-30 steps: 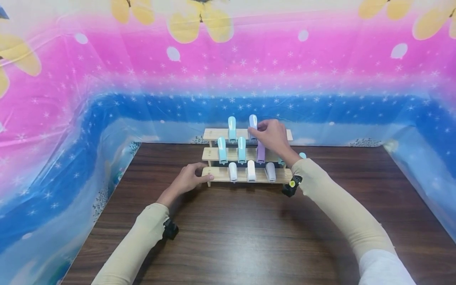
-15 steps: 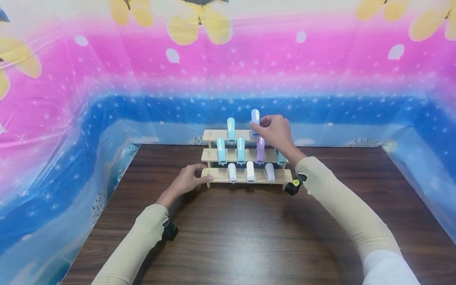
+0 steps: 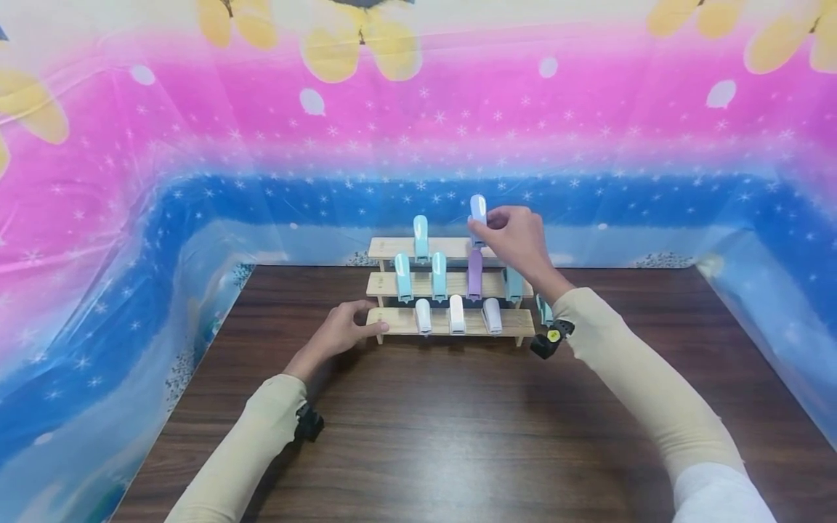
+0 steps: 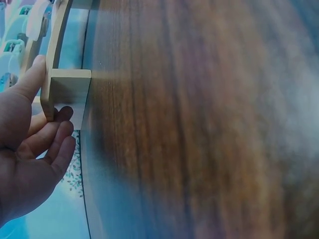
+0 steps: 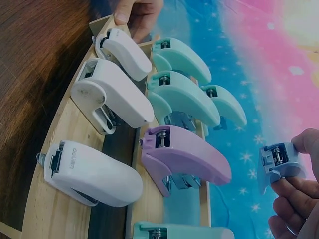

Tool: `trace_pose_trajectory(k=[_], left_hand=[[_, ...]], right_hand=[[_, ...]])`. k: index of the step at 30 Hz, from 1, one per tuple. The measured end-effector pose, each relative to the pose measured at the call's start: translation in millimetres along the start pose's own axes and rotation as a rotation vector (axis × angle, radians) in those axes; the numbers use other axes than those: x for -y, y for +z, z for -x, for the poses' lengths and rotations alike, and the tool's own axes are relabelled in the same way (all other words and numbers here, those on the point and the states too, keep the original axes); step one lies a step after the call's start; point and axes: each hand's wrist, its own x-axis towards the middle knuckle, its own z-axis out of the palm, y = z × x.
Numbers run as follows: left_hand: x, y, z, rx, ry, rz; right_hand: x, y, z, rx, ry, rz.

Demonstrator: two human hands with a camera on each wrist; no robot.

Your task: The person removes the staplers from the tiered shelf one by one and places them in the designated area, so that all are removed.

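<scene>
A light blue stapler [image 3: 479, 209] is pinched between the thumb and fingers of my right hand [image 3: 519, 236], raised over the top tier's right part. In the right wrist view the same stapler shows its spring end, apart from the shelf. My left hand [image 3: 340, 330] grips the left end of the three-tier wooden shelf [image 3: 392, 319], thumb on top and fingers below. A mint stapler [image 3: 421, 238] stands on the top tier. On the middle tier are several mint staplers and a purple stapler [image 3: 474, 276]. The bottom tier carries three pale staplers, among them a white stapler [image 3: 456, 314].
A mint object [image 3: 543, 311] shows beside the shelf's right end, partly hidden by the right wrist. The shelf stands on a dark wood table [image 3: 418, 421], near its back edge. A printed cloth [image 3: 327, 160] hangs behind and at the sides.
My right hand has lifted the light blue stapler off the top tier, moving it up and slightly right. The left hand keeps its grip on the shelf end.
</scene>
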Motion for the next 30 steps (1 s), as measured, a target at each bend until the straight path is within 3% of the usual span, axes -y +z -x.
trace_pose_trajectory(k=[17,30], left_hand=[[0.1,0.6,0.1,0.006,-0.014,-0.01],[0.3,1.5,0.7,0.004,-0.018,-0.004]], right_hand=[[-15.2,-31.5,16.9,-0.061,-0.009,0.052],[-37.6,-59.2,36.2,-0.054,0.049,0.03]])
